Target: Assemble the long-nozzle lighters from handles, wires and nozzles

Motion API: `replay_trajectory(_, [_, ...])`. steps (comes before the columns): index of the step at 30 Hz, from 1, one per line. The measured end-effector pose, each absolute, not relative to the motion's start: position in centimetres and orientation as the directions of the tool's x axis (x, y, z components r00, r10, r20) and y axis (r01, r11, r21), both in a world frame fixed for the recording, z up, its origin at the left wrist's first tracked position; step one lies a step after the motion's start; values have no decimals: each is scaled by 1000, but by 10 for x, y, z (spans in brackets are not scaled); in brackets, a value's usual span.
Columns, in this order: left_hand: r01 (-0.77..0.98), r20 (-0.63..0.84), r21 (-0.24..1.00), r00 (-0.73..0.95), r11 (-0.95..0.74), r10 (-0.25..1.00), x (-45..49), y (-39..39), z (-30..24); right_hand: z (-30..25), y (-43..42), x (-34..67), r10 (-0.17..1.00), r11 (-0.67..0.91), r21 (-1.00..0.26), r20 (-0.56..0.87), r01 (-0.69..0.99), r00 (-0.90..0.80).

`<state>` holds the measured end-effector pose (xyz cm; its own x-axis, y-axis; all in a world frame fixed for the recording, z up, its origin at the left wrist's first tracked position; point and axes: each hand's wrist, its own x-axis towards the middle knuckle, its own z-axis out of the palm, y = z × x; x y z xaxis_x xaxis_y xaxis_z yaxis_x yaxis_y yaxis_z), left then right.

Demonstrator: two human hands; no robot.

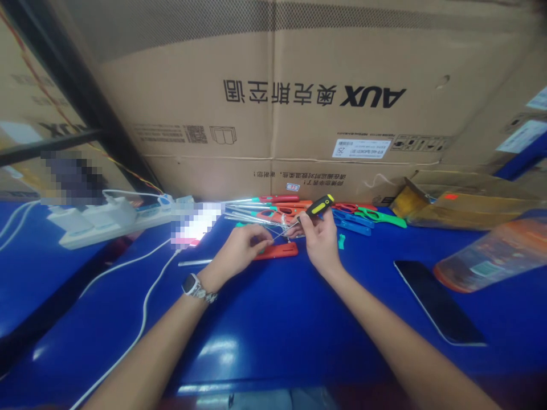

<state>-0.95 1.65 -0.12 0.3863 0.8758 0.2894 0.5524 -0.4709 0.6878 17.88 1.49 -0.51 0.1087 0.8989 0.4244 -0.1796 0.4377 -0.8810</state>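
Observation:
My right hand (321, 239) is closed round a black and yellow screwdriver (321, 205), its handle pointing up and away. My left hand (243, 247) pinches something thin and metallic near the screwdriver's tip; I cannot make out what it is. Just beyond and below both hands a red plastic handle piece (280, 251) lies on the blue table (265, 324). A watch sits on my left wrist.
Behind the hands lies a pile of long lighters (294, 213) with red, green and blue handles and metal tubes. A white power strip (98, 219) and cables are at left, a dark tablet (438, 302) and plastic bag at right. Large cardboard boxes (299, 97) wall the back.

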Motion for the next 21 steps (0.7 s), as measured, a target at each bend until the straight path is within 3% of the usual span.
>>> replay_trajectory(13, [569, 290, 685, 361, -455, 887, -3, 16, -8, -4, 16, 180, 914, 406, -900, 403, -162, 50])
replay_trajectory(21, [685, 370, 438, 453, -582, 811, 21, 10, -19, -6, 22, 199, 892, 448, -893, 450, 34, 52])
